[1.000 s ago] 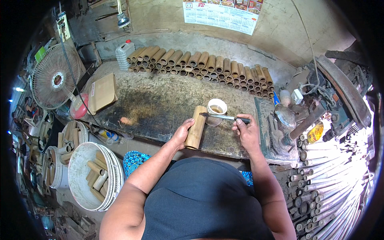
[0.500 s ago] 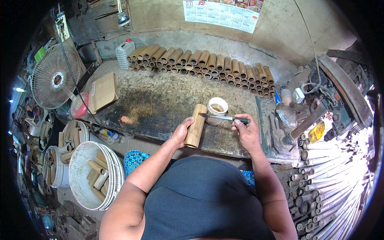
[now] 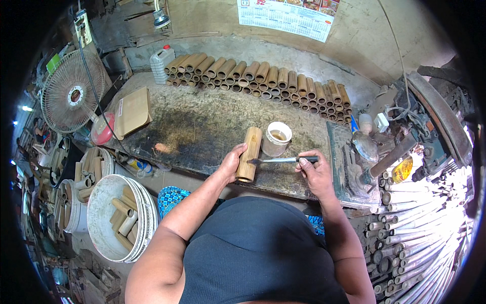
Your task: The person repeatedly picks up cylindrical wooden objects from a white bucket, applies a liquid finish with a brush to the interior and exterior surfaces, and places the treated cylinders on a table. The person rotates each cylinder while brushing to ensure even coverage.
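Both engaged: my left hand clamps tan bamboo tube near front edge of dark worn tabletop; slackening could drop it. White round tub could tip if my right hand, clasping black-handled metal brush, swings wide.

Two bare arms extend forward. The left grip is curled closed, thumb uppermost, its other fingers mostly hidden; the left forearm slants up to it from below left. Well apart, right of that grip, the right grip pinches with thumb and bent fingers, the right forearm below it.
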`<state>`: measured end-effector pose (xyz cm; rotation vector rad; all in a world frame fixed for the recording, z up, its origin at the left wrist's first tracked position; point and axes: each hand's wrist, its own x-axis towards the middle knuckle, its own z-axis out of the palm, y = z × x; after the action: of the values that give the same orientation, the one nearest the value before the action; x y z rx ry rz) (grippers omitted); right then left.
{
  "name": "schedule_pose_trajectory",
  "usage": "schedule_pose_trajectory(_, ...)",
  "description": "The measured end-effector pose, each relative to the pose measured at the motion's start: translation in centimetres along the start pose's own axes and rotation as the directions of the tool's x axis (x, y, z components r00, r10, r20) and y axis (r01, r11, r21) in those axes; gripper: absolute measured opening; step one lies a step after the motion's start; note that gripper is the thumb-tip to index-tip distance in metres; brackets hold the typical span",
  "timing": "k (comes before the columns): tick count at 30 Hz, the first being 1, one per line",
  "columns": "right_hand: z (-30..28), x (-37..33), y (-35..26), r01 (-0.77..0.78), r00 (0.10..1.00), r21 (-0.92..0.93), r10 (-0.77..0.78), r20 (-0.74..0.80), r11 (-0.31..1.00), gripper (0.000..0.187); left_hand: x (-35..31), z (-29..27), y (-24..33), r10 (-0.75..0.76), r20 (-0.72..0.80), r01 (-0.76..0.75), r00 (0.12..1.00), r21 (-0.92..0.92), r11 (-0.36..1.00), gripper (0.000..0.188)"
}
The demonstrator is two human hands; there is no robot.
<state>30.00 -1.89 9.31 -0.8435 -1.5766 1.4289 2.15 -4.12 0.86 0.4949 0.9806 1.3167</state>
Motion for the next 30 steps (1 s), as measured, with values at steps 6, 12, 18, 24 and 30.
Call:
schedule_pose_trajectory(6, 0.3, 0.0, -0.3, 0.023, 1.000, -0.102, -0.021, 0.014, 0.995, 0.020, -0.1, 0.1, 0.0, 0.020, -0.001, -0.020, 1.000, 0.004, 1.000, 0.042)
schedule_pose_trajectory(12, 0.1, -0.1, -0.1, 0.067, 0.997, -0.041, -0.065, 0.035, 0.997, 0.021, 0.1, -0.2, -0.2, -0.006, -0.006, 0.006, 1.000, 0.014, 1.000, 0.042)
schedule_pose_trajectory(18, -4.2, 0.1, 2.9, 0.192, 0.939, -0.147, -0.225, -0.258, 0.970, 0.022, 1.6, -0.9, 0.1, 0.029, 0.002, -0.029, 1.000, -0.042, 0.999, 0.043)
schedule_pose_trajectory(24, -11.4, -0.3, 11.0, 0.064, 0.860, -0.756, -0.420, -0.289, 0.652, 0.025, 7.2, 3.1, 7.2, 0.188, 0.073, -0.200, 0.979, 0.237, 0.951, 0.046)
schedule_pose_trajectory(30, -13.1, -3.0, 17.1, 0.100, 0.957, -0.892, -0.290, -0.035, 0.440, 0.047, 21.5, 14.2, 11.9, 0.141, 0.194, -0.203, 0.971, 0.352, 0.914, 0.041)
